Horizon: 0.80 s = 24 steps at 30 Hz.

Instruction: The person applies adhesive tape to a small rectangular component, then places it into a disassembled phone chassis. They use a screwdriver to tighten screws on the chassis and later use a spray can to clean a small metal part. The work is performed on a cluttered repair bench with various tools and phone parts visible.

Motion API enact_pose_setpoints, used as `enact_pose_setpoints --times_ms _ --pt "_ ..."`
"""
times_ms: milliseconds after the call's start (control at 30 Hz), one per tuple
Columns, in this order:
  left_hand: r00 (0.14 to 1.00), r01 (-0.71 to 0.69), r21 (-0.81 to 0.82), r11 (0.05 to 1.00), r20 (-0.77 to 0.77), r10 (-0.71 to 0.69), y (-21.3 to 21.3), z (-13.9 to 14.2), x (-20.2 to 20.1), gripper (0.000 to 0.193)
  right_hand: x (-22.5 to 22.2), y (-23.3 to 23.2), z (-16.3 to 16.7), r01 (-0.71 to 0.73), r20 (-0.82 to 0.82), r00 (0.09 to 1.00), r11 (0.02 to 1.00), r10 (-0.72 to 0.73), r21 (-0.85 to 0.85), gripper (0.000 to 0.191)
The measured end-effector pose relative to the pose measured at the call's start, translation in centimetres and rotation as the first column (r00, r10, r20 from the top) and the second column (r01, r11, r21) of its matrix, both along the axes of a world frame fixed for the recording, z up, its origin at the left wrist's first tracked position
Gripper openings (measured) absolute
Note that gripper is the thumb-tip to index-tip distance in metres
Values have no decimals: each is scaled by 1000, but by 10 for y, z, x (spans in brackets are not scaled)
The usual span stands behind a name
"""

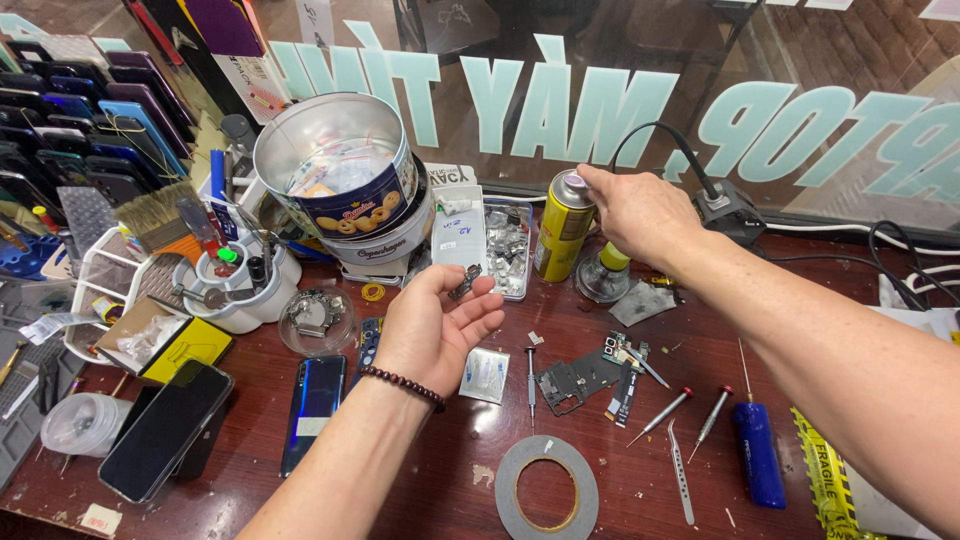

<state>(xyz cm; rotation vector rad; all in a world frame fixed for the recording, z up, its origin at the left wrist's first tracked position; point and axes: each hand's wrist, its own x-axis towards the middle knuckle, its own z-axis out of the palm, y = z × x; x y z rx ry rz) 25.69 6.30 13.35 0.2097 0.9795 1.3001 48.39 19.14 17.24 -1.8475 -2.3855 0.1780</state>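
My left hand (437, 325) is palm up over the dark wooden bench and pinches a small dark metal part (464, 283) between thumb and fingertips. A bead bracelet circles that wrist. My right hand (634, 212) reaches to the back of the bench, its fingertips on the cap of a yellow spray can (562, 233). A small glass bottle with a yellow-green cap (605, 272) stands just below that hand. Phone circuit boards (583, 377) lie in front of it.
A round biscuit tin (336, 170) tilts on a stack at the back left. Phones (313, 410) lie at the left, near a brush and a tool holder. Screwdrivers (661, 415), tweezers (680, 477), a tape roll (547, 491) and a blue tool (758, 455) lie in front.
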Motion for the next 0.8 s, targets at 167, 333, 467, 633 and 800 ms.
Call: enact_pose_setpoints --times_ms 167,333,467,633,800 --pt "994 73 -2 997 79 -73 -1 4 1 22 0 -10 11 -97 -201 974 993 108 62 41" --pt "994 98 105 990 46 -104 -7 19 5 19 0 -66 24 -249 -660 740 965 133 -85 47" --pt "991 136 230 964 -35 -131 -11 32 14 18 -7 -102 30 -334 -731 653 941 195 -48 45" --pt "992 128 259 957 -46 -120 -13 34 24 15 -6 -108 37 -310 -697 665 948 269 71 42" --pt "993 117 306 945 -56 -105 -15 32 26 16 -6 -111 39 -321 -742 646 946 179 -52 42"
